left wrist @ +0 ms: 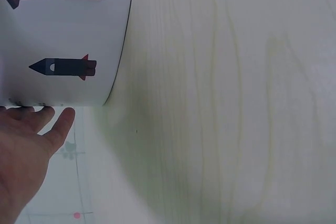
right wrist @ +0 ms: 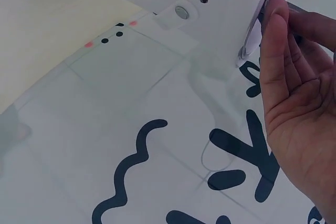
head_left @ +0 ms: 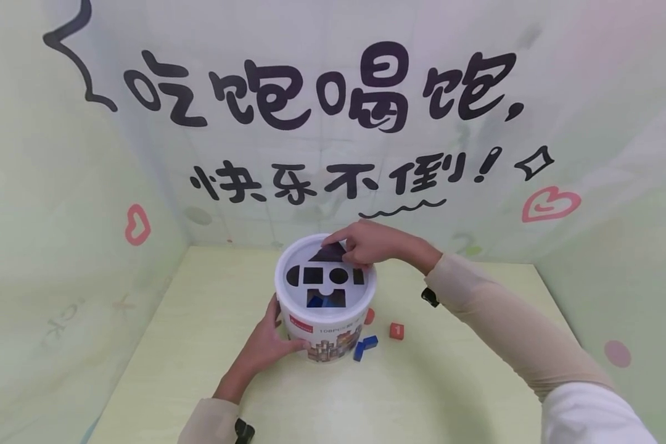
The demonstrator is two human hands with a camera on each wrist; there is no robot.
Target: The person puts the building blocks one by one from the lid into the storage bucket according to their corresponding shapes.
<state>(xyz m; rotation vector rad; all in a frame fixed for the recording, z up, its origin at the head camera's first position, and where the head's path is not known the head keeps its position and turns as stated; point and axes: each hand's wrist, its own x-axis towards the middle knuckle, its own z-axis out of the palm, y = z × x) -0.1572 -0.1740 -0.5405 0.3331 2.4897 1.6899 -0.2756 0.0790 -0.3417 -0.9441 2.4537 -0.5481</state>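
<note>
A white bucket (head_left: 333, 336) with printed pictures of building blocks stands on the table. Its white lid (head_left: 288, 259) has cut-out holes of different shapes, and blue blocks (head_left: 322, 301) show inside through the front hole. My left hand (head_left: 269, 338) steadies the bucket from the left, thumb at the front; in the left wrist view the fingers of that hand (left wrist: 29, 145) touch its wall. Over the lid's far right part is my right hand (head_left: 372, 242), index finger and thumb at the dark triangular hole (head_left: 327, 254). Whether a block sits between them is hidden.
Right of the bucket, two blue blocks (head_left: 370, 341) and a red block (head_left: 396, 331) lie on the pale table (head_left: 449, 370). Another red piece (head_left: 370, 316) is partly hidden by the bucket. Printed walls (head_left: 322, 142) enclose the table at the back and sides.
</note>
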